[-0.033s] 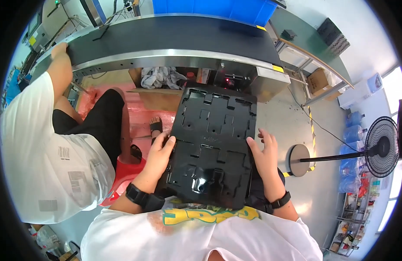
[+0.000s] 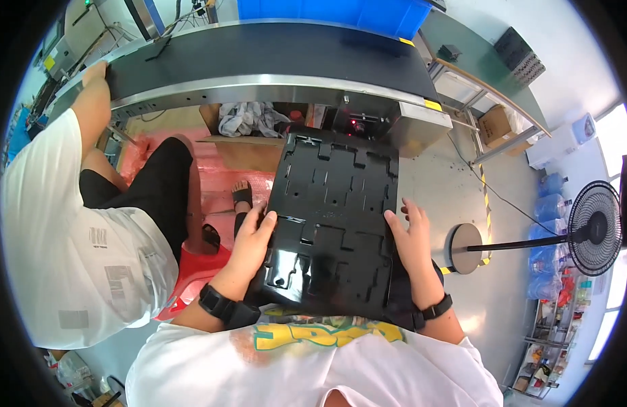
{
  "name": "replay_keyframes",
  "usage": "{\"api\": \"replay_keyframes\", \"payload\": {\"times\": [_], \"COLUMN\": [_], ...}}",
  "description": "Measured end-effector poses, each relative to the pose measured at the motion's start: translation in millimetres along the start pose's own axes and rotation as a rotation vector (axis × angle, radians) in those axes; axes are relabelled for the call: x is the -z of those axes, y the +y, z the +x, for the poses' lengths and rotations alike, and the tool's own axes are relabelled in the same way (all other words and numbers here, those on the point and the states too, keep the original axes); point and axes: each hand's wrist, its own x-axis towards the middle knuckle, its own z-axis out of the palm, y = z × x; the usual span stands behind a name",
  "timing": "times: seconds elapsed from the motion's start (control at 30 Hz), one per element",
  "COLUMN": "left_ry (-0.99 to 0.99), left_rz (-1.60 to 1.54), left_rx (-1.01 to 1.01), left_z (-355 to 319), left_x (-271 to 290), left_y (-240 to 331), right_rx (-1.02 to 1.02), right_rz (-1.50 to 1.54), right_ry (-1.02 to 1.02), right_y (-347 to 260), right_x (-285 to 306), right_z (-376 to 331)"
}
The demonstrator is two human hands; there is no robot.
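Looks like a hold-and-steady step: supporting a black moulded plastic tray [image 2: 340,180] in front of the torso, recesses facing up, on the near side of the conveyor [image 2: 293,57], toward the R end of its near edge. Prob. resting on the lap, but can't see the underside; can't tell either if single or a nested stack.

With L hand [image 2: 252,237], touching the tray's L edge approx. midway along, lapping the thumb onto the top face and holding the fingers outside. Can't tell if gripping from underneath or only resting there. With R hand [image 2: 414,241], touching the R edge opposite w/ the thumb, fingers spread and clear of the plastic: open, not gripping.

For the next move, prob. need a matched grip first: tuck R fingers under the R edge, check L likewise, then raise or turn w/ both sides level. Mind the far end, pointing at the conveyor's near edge; can't judge the gap from above. Watch for flex too, prob. thin sheet, so best to spread support, not pinch at 2 pts.

Also, give room to the co-worker's hand [image 2: 94,73], at the conveyor's L end, well apart from the tray, and to the open carton [image 2: 249,156] below the near edge.
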Motion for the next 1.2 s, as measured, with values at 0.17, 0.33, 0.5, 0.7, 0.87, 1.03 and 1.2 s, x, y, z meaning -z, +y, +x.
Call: {"api": "replay_keyframes", "payload": {"times": [0.17,0.33,0.5,0.7,0.87,1.03,1.2], "left_ry": [-0.117,-0.153,-0.004,0.088,0.057,0.100,0.110], "left_rz": [-0.049,0.010,0.336,-0.240,0.301,0.528,0.477], "left_rx": [0.006,-0.083,-0.294,-0.045,-0.466,-0.646,-0.610], "left_z": [-0.9,-2.6,-4.5,61.4,94.1,82.2,82.9], "left_x": [-14.6,-10.0,-15.0,0.5,-22.6,-48.8,-48.8], "left_y": [-16.6,-19.4,-25.1,19.8,15.6,4.6,1.7], "right_rx": [-0.558,-0.472,-0.511,-0.398,0.085,0.589,0.892], "right_rz": [0.732,0.641,0.562,0.224,0.039,-0.111,-0.276], "right_ry": [-0.408,-0.405,-0.291,-0.184,0.136,0.212,-0.037], "right_y": [-1.2,-0.9,-8.8,12.1,-16.1,-101.2,-169.2], "right_x": [-3.3,-15.5,-15.6,-7.8,25.8,54.8,8.4], "right_z": [8.8,-4.8,-7.0,2.1,96.1,195.8,286.4]}}
